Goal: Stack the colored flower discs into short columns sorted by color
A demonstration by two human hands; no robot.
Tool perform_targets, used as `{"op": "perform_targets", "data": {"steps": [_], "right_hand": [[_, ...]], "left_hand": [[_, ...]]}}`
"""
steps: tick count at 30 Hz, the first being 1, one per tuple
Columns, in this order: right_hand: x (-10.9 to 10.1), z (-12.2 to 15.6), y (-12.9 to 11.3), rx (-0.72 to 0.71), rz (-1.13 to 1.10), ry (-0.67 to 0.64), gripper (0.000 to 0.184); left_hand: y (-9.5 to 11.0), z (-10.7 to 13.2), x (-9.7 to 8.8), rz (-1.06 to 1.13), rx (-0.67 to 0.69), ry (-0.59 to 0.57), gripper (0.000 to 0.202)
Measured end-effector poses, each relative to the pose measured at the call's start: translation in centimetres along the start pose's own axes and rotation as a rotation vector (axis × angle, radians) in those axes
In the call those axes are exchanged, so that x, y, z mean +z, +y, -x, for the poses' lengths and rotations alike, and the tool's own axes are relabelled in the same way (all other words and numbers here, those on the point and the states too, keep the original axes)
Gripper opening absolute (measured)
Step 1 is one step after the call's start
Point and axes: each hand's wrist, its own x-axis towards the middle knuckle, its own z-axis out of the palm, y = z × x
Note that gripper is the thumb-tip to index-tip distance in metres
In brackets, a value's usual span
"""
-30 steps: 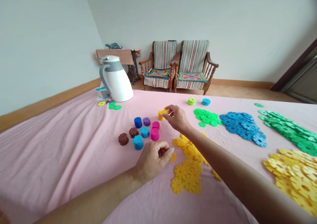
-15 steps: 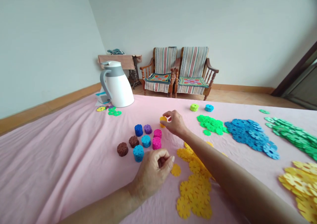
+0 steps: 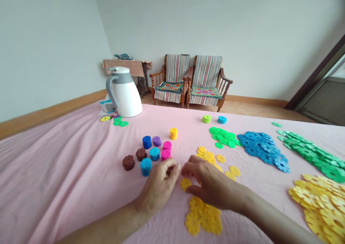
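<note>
My left hand (image 3: 159, 184) rests on the pink cloth (image 3: 67, 172) with its fingers curled in, nothing visible inside. My right hand (image 3: 208, 183) lies just right of it, thumb and fingers pinching a flat yellow flower-shaped disc (image 3: 185, 183) at the edge of a yellow disc pile (image 3: 205, 215). A short yellow stack (image 3: 174, 133) stands alone farther back. Left of it stand several small stacks: blue (image 3: 147, 142), purple (image 3: 156, 141), pink (image 3: 166, 154), light blue (image 3: 146, 166) and brown (image 3: 128, 162).
A white jug (image 3: 124, 96) stands at the back left with a few loose discs beside it. Piles of green (image 3: 223, 136), blue (image 3: 262, 147), dark green (image 3: 312, 152) and yellow (image 3: 323, 201) discs spread to the right. Two striped chairs (image 3: 188, 80) stand against the far wall.
My right hand let go of the yellow stack at the back and drew back toward me to the yellow pile, where it now pinches a single disc. My left hand barely moved.
</note>
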Motion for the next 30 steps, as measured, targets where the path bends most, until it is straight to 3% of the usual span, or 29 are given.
{"op": "perform_targets", "data": {"steps": [5,11,14,18,23,27,30], "right_hand": [[0.5,0.1,-0.3,0.028,-0.040,0.010,0.016],[1.0,-0.4,0.1,0.100,-0.305,0.116,0.008],[1.0,-0.3,0.0,0.018,-0.320,0.155,0.012],[0.8,0.0,-0.6,-0.074,-0.299,0.186,0.021],[0.6,0.1,-1.0,-0.093,-0.300,0.203,0.020],[0.0,-1.9,0.4,-0.047,-0.263,0.221,0.022],[-0.3,-5.1,2.0,0.068,-0.237,0.367,0.023]], "left_hand": [[-0.4,0.2,0.2,0.004,-0.001,-0.051,0.016],[-0.2,0.2,0.2,-0.056,-0.006,-0.106,0.023],[0.2,0.0,0.0,0.053,-0.034,-0.115,0.030],[0.3,-0.1,-0.1,0.269,-0.173,-0.145,0.035],[0.2,0.1,0.1,0.430,-0.269,-0.128,0.040],[0.1,0.1,0.2,0.467,-0.261,-0.142,0.039],[0.0,0.2,0.2,0.422,-0.245,-0.178,0.036]]}}
